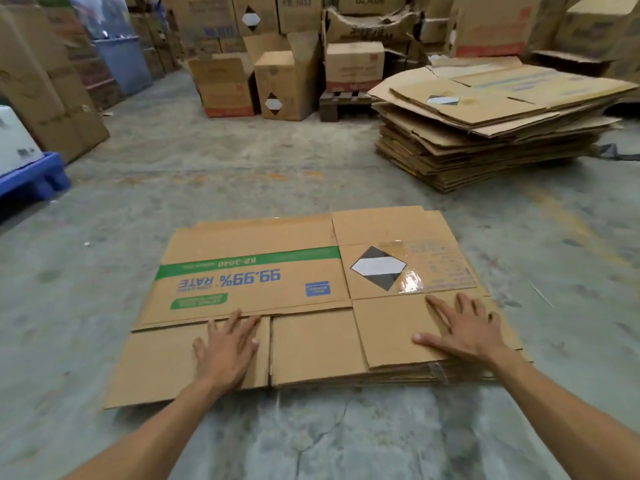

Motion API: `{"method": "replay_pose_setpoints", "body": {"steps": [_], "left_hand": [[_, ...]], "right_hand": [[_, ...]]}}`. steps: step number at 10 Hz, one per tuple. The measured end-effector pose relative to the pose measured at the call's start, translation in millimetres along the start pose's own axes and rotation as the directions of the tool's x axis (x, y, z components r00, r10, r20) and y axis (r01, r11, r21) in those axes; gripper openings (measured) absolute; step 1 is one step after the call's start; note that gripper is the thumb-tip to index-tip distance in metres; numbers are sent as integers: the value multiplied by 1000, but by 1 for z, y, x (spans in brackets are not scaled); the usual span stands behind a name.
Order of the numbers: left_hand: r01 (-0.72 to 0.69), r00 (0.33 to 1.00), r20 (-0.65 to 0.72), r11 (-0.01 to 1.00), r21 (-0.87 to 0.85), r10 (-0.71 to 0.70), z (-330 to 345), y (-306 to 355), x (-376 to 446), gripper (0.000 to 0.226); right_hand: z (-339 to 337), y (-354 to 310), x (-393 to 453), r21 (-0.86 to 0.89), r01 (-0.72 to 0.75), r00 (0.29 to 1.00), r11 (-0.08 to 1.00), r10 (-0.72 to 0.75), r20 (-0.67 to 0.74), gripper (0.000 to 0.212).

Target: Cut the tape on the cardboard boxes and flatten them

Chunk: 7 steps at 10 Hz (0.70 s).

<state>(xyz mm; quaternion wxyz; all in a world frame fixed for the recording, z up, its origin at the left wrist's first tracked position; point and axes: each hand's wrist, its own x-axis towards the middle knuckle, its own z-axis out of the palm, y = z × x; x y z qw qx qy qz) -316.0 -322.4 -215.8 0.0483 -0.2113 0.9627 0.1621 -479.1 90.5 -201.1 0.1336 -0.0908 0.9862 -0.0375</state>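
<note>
A flattened cardboard box (263, 282) lies on the concrete floor in front of me, printed with a green stripe, blue "99.99% RATE" lettering and a black-and-white diamond label. My left hand (227, 351) rests flat on its near left flap, fingers straight. My right hand (464, 329) presses flat on the near right flap, fingers spread. Shiny clear tape (410, 282) shows beside the diamond label. No cutting tool is in view.
A tall stack of flattened boxes (485, 133) sits at the right rear. Upright cartons (287, 84) stand at the back, more along the left wall (45, 98). A blue pallet (31, 180) with a white object is at the left. Bare floor (242, 168) lies between.
</note>
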Motion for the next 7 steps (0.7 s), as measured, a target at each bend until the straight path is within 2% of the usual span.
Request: {"method": "replay_pose_setpoints", "body": {"steps": [1, 2, 3, 4, 5, 6, 7], "left_hand": [[-30, 1000, 7, 999, 11, 30, 5, 10, 1, 72], [-52, 999, 13, 995, 85, 51, 17, 19, -2, 74], [-32, 998, 52, 995, 98, 27, 18, 25, -4, 55], [16, 987, 157, 994, 113, -33, 9, 36, -5, 55], [42, 970, 239, 998, 41, -51, -2, 55, -20, 64], [34, 975, 224, 997, -65, -18, -2, 61, -46, 70], [-1, 989, 144, 985, -174, 27, -14, 58, -75, 71]], "right_hand": [[4, 13, -10, -62, 9, 1000, 998, -11, -25, 125], [7, 22, -20, -103, -17, 1000, 995, 15, -17, 126], [3, 19, -19, -108, -43, 998, 993, 47, 38, 124], [2, 13, -22, -117, -66, 992, 991, 77, 98, 121], [-1, 6, -35, -118, -59, 993, 991, 70, 94, 99], [-5, -5, -53, -51, 28, 999, 998, -26, 26, 77], [-13, -13, -75, 136, 103, 995, 985, -103, -11, 73]]}}
